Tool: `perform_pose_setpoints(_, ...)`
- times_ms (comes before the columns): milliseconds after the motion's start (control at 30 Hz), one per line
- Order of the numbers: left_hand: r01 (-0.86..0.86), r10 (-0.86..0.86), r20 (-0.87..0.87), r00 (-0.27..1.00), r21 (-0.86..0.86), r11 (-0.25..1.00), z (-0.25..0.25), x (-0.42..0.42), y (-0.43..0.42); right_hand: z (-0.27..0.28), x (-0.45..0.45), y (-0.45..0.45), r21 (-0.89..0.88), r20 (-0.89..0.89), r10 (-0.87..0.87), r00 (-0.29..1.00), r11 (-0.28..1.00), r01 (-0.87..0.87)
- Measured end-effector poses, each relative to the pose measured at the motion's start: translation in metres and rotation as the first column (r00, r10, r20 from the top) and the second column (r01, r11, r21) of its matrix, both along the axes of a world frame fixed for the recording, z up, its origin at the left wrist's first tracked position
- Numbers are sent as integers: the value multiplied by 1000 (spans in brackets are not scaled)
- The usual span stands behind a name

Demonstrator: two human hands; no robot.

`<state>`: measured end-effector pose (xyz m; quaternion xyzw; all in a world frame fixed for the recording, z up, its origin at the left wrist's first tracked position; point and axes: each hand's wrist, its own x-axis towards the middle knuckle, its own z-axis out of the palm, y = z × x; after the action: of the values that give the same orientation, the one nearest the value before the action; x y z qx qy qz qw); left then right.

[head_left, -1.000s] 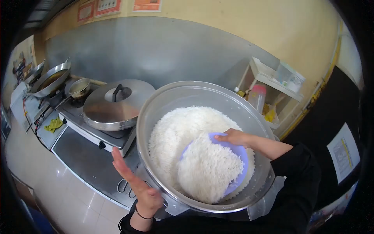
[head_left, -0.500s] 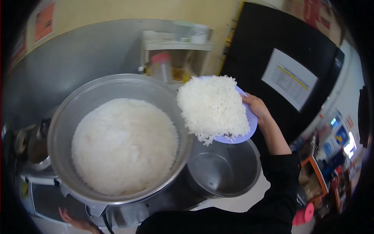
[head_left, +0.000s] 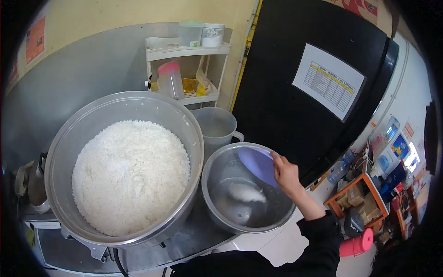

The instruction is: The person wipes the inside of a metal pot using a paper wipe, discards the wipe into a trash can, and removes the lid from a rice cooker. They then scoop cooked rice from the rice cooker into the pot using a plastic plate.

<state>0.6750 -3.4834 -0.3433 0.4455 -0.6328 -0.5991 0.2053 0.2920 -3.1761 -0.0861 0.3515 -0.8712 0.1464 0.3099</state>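
My right hand (head_left: 287,173) grips a purple plate (head_left: 257,165) by its edge and tilts it steeply inside the smaller metal pot (head_left: 213,204). Only a thin strip along the plate's upper side catches light; I see no rice on its visible face. A white clump of rice (head_left: 248,192) lies at the bottom of that pot. To the left stands a large metal pot (head_left: 159,107) with a big heap of cooked white rice (head_left: 131,177) in it. My left hand is out of view.
Behind the pots are a clear plastic jug (head_left: 216,124) and a white shelf (head_left: 184,51) with containers and a pink-lidded pitcher (head_left: 170,81). A black fridge-like cabinet (head_left: 277,60) rises at the back right. A cable (head_left: 119,262) hangs below the large pot.
My right hand has lowered and tipped the plate, and its rice has gone into the smaller pot. My left hand has left the view at the bottom left. The camera view has shifted.
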Motion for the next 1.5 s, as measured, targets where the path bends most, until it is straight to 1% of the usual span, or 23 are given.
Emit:
perform_pose_setpoints(67,141,-139,66,988,-15,990,31,3,-2,26,1,-7,-70,28,16,999,997,-14)
perform_pose_setpoints(100,215,-211,111,971,-25,976,49,7,-4,38,-5,-10,-202,-60,71,996,976,-82)
perform_pose_setpoints(133,299,-290,169,942,-30,954,68,11,-5,60,-3,-15,-308,64,56,996,951,-34)
perform_pose_setpoints(167,389,-370,243,896,-32,921,89,16,-8,78,-7,-18,-352,-29,112,993,929,-115)
perform_pose_setpoints(233,563,-507,402,763,-28,826,131,24,-15,111,-12,-32,-446,-67,124,990,884,-141)
perform_pose_setpoints(300,604,-471,516,715,-120,788,171,34,-20,136,-14,-65,-584,-94,252,963,769,-258)
perform_pose_setpoints(333,563,-378,560,737,-200,802,186,37,-19,147,-13,-86,-623,-58,368,928,713,-322)
perform_pose_setpoints(367,104,87,265,960,-631,768,182,36,-15,156,-10,-111,-635,4,497,868,672,-382)
perform_pose_setpoints(400,-205,196,-87,977,-651,731,193,29,-12,163,-8,-136,-645,58,613,788,626,-439)
perform_pose_setpoints(433,-467,235,-424,875,-610,640,203,22,-10,165,-9,-163,-561,82,653,753,655,-507)
perform_pose_setpoints(467,-699,294,-638,712,-603,385,194,15,-17,162,-12,-192,-464,112,680,725,681,-567)
perform_pose_setpoints(533,-736,114,-728,677,-663,139,200,-4,-19,144,-28,-258,-320,200,728,655,681,-659)
perform_pose_setpoints(567,-728,101,-721,685,-674,125,212,-17,-15,141,-23,-283,-161,217,661,718,750,-642)
perform_pose_setpoints(600,-668,7,-671,741,-736,115,219,-24,-13,139,-19,-304,1,215,586,781,800,-600)
perform_pose_setpoints(700,-601,-66,-610,790,-791,112,242,-40,-14,127,-29,-356,161,248,594,765,753,-638)
perform_pose_setpoints(800,-574,-50,-584,810,-808,134,253,-50,-20,131,-39,-389,283,440,548,712,667,-689)
perform_pose_setpoints(900,-560,0,-567,824,-814,154,252,-55,-23,129,-41,-413,342,571,467,675,613,-713)
perform_pose_setpoints(1000,-541,32,-542,840,-831,129,245,-55,-28,118,-44,-428,377,489,513,706,606,-701)
perform_pose_setpoints(1100,-493,80,-487,870,-861,122,249,-53,-24,108,-46,-443,372,672,387,632,562,-739)
perform_pose_setpoints(1200,-486,130,-472,872,-866,115,255,-57,-23,92,-51,-452,458,644,319,695,567,-685)
perform_pose_setpoints(1300,-482,132,-468,874,-870,107,250,-54,-24,87,-36,-449,426,730,286,620,519,-741)
perform_pose_setpoints(1400,-478,146,-462,875,-871,111,246,-51,-23,80,-30,-454,417,837,139,529,464,-782)
perform_pose_setpoints(1500,-495,153,-479,864,-864,90,252,-53,-24,76,-16,-457,456,854,65,516,385,-803)
